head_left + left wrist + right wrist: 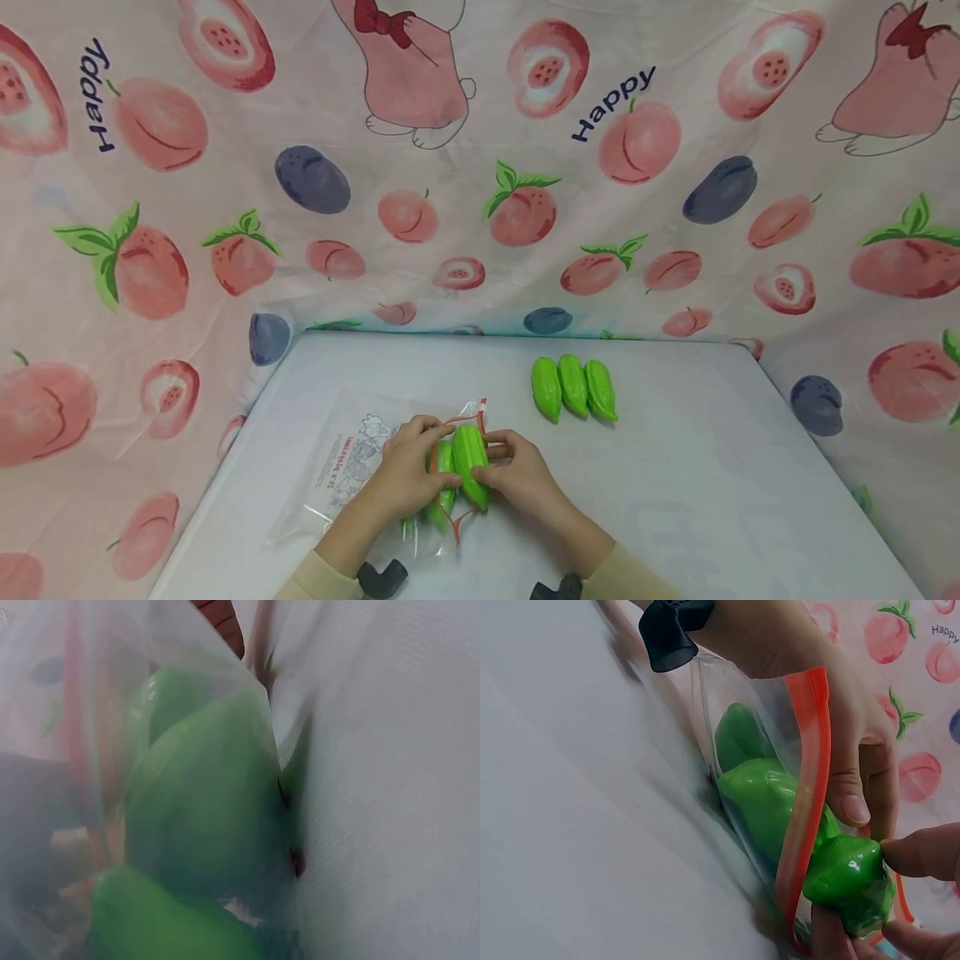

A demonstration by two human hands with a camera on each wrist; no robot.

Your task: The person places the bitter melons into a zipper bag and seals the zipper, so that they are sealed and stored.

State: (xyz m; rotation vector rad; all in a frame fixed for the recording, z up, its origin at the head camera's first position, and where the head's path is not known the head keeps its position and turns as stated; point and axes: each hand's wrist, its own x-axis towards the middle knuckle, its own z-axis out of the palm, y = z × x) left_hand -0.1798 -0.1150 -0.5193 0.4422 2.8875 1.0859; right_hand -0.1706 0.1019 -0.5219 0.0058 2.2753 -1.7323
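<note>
A clear zip bag (318,492) with a red-orange closure strip (810,750) lies open toward the right. My left hand (408,473) grips the bag near its mouth, the thumb (851,802) at the opening. My right hand (525,477) pinches a bright green, ridged toy fruit (471,462) between thumb and fingers, at the bag's mouth. Other green pieces (761,787) of the same kind show through the plastic inside the bag. The left wrist view is mostly filled by the bag and the green shapes (202,795) behind it.
Three more green toy fruits (573,387) lie side by side on the white table (712,467), behind and right of the bag. A fruit-print cloth (450,192) hangs along the back and sides. Dark wrist devices (382,578) sit by both sleeves.
</note>
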